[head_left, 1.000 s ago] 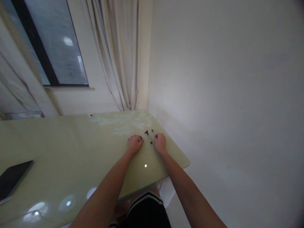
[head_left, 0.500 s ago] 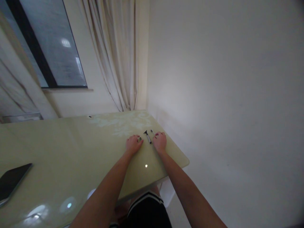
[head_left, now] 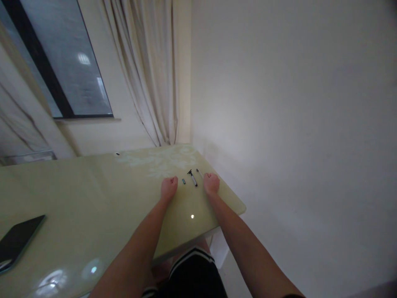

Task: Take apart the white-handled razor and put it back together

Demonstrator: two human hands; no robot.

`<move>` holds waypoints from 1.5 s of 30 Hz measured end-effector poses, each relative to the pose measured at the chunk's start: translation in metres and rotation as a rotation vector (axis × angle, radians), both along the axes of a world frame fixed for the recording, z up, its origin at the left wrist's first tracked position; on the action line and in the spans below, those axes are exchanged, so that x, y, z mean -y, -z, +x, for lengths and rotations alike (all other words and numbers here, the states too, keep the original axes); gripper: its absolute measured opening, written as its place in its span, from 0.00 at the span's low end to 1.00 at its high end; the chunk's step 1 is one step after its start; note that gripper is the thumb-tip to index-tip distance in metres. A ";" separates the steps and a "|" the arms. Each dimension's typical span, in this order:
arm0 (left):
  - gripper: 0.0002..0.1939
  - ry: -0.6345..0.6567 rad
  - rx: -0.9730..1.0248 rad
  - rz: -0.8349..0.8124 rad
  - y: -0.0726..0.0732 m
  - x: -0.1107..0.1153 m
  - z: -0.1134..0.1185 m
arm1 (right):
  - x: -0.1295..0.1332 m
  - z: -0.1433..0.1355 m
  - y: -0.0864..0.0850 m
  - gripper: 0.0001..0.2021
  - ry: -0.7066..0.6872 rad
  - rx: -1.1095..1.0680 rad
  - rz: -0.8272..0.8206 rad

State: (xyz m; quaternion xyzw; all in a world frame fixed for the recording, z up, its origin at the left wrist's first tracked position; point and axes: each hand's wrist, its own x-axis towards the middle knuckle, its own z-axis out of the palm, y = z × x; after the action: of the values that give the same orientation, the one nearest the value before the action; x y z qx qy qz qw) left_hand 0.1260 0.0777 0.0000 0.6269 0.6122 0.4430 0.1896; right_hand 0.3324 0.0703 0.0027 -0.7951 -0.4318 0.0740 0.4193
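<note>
On the pale green tabletop [head_left: 124,198], a razor [head_left: 192,179] with a dark head and grey handle lies between my two hands. Just left of it is a small dark capsule-like piece [head_left: 184,181], too small to name. My left hand [head_left: 169,187] rests on the table as a fist, a little left of that piece and apart from it. To the razor's right, a thin light stick with a dark end, like a toothbrush [head_left: 199,172], points away from me; its near end is hidden by or ends at my right hand [head_left: 211,183], also curled into a fist.
A dark flat device [head_left: 20,240] lies at the table's left. A tiny dark object [head_left: 117,154] sits near the far edge. The wall [head_left: 294,124] runs close along the right side; a curtain [head_left: 151,74] hangs behind the table.
My left hand has let go of the small dark piece, drawn back left and closed into a fist. My right hand has come off the toothbrush-like stick, moved slightly right and curled up.
</note>
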 end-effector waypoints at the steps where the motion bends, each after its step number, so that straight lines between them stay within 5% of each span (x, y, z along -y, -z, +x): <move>1: 0.23 0.008 0.025 -0.003 -0.001 0.000 -0.001 | 0.000 0.000 -0.001 0.17 0.002 -0.005 -0.004; 21: 0.28 0.140 0.294 -0.053 0.010 0.019 -0.010 | -0.005 0.004 -0.005 0.20 0.053 -0.054 0.013; 45: 0.20 0.086 0.128 0.035 0.006 0.025 -0.004 | -0.005 0.009 -0.003 0.21 0.049 -0.021 0.139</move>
State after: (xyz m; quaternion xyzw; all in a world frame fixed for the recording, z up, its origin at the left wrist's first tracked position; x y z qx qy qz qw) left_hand 0.1220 0.0526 -0.0058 0.6261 0.5634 0.4845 0.2362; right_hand 0.3417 0.0753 0.0061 -0.7737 -0.4118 0.0422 0.4796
